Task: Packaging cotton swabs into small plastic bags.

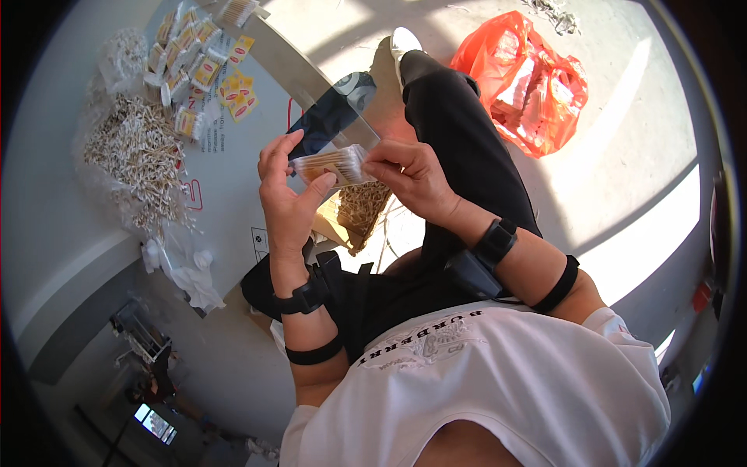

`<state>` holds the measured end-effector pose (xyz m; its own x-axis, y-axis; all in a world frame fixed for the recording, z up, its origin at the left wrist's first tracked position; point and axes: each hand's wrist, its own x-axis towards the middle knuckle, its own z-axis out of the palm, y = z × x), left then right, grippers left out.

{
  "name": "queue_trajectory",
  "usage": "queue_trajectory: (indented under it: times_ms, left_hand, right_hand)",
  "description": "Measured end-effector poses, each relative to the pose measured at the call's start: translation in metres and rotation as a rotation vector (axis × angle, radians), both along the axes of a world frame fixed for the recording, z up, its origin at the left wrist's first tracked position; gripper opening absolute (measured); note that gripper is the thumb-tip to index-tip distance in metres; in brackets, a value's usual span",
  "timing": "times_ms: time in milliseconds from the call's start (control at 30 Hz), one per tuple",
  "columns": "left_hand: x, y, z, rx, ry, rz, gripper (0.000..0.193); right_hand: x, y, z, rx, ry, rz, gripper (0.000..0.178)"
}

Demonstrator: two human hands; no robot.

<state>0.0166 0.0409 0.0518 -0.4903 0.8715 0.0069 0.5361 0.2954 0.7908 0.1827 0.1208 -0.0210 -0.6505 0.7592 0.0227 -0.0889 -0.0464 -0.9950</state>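
Observation:
A clear packet of cotton swabs [336, 165] with a yellow label is held up over my lap. My left hand [289, 187] grips its left end, with the thumb in front and the fingers behind. The fingertips of my right hand [416, 177] pinch the right end of the packet, beside the white swab tips. Below the packet, a cardboard box [339, 220] holds loose swabs [364, 204]. On the table to the left lies a large heap of loose cotton swabs [144, 152] on clear plastic.
Several filled swab packets [183, 54] are piled at the table's far end, next to yellow cards [238, 97]. A red plastic bag [556, 117] of packets stands on the floor at right. Crumpled clear plastic [191, 280] hangs at the table's near edge. My leg [451, 117] stretches forward.

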Motion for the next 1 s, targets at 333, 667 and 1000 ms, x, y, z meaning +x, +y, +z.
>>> queue_trajectory:
  times_ms: [333,667,1000]
  left_hand:
    - [0.010,0.004,-0.015,0.005,-0.536,-0.030,0.027]
    - [0.016,0.007,-0.002,0.101,-0.218,-0.220,0.026]
    - [0.017,0.005,-0.008,0.053,-0.245,-0.233,0.017]
  right_hand:
    - [0.000,0.009,0.012,-0.062,0.074,0.029,0.019]
    - [0.009,0.014,0.018,0.015,0.096,0.128,0.027]
    - [0.009,0.013,0.020,-0.020,0.021,0.123,0.015]
